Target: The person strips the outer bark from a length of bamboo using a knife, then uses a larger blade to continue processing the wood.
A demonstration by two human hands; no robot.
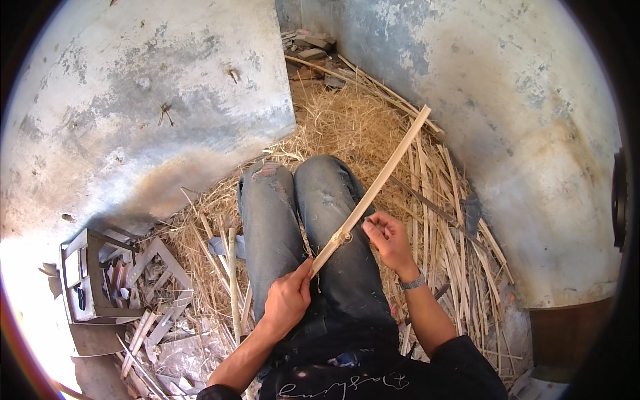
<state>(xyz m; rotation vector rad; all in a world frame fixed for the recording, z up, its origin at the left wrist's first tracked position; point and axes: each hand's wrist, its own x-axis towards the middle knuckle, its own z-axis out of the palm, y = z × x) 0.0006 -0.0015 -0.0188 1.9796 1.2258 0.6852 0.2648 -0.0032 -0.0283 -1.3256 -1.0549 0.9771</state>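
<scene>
A long, pale split-bamboo strip (389, 170) slants over my thighs, its far end up to the right and its near end in my left hand (288, 298). The fingers of that hand are wrapped round the strip. Partway along it is a node with small curled shavings (344, 237). My right hand (389, 243) is just right of the strip, thumb and fingers pinched together. A small dark edge shows at those fingertips, but I cannot make out what they hold. Whether they touch the strip is unclear.
My knees in worn jeans (270, 220) fill the middle. Fine shavings (347, 120) lie heaped beyond them. Many bamboo strips (460, 267) are piled along the right wall (513, 153). At left, a broken wooden frame (100, 310) stands among scraps, near another peeling wall (147, 87).
</scene>
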